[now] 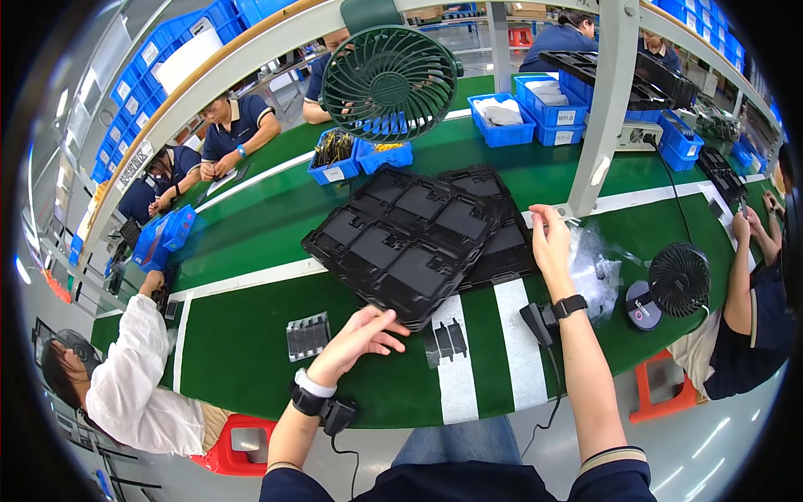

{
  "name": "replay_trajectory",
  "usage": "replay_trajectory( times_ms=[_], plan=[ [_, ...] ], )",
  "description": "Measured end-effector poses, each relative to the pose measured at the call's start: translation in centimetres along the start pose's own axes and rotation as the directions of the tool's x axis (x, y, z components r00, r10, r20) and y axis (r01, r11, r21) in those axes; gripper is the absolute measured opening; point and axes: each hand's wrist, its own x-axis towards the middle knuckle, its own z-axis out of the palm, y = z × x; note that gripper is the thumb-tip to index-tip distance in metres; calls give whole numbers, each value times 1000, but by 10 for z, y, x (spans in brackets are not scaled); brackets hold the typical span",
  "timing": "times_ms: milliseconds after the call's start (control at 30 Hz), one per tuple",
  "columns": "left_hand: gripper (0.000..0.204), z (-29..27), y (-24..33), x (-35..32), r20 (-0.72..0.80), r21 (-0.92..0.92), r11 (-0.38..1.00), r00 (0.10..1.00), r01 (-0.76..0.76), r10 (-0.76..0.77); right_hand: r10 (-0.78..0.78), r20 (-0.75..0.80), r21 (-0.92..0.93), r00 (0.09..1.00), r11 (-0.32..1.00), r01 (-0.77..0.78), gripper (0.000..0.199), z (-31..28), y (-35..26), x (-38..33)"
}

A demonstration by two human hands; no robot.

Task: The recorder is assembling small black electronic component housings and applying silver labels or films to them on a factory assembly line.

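Note:
A black compartment tray (351, 243) with dark flat pieces in its pockets lies askew over a second black tray (510, 259), hiding part of it. My left hand (360, 339) is at the upper tray's near corner, fingers loosely bent and apart, gripping nothing that shows. Whether it touches the tray I cannot tell. Beside the lower tray's right edge, my right hand (550, 247) is raised with parted fingers and appears to hold nothing. Two small sheets bearing black strips, a left sheet (308, 337) and a right sheet (449, 340), lie near my left hand.
Crumpled clear plastic (594, 272) lies right of my right forearm, near a small black fan (679, 279). A green fan (391, 84) hangs above the table. Blue bins (502, 121) stand farther back, beside a metal post (606, 109). Co-workers sit on several sides.

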Motion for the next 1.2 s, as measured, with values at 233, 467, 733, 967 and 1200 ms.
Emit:
replay_trajectory(
  times_ms=[233, 467, 733, 967, 1200],
  plan=[
    [19, -9, 33, 13, 88, 300, 852, 901, -430, 424, -35, 79, 38, 996, 999, 32, 16, -1, -1, 0],
    [29, -83, -7, 47, -122, 929, 294, 568, -223, 814, -23, 71, 24, 997, 999, 21, 16, 5, -2, -1],
    [20, -29, 12, 45, -136, 887, 382, 644, -260, 753, -24, 56, 0, 998, 1000, 24, 16, 2, 2, 0],
    [29, -24, 6, 43, -193, 800, 427, 492, -421, 849, 45, 180, -34, 983, 999, -39, 24, -3, -2, -1],
    [36, -32, -15, 49, -158, 817, 452, 616, -357, 772, -40, 231, -130, 972, 989, 72, 27, -8, 0, -1]
  ],
)
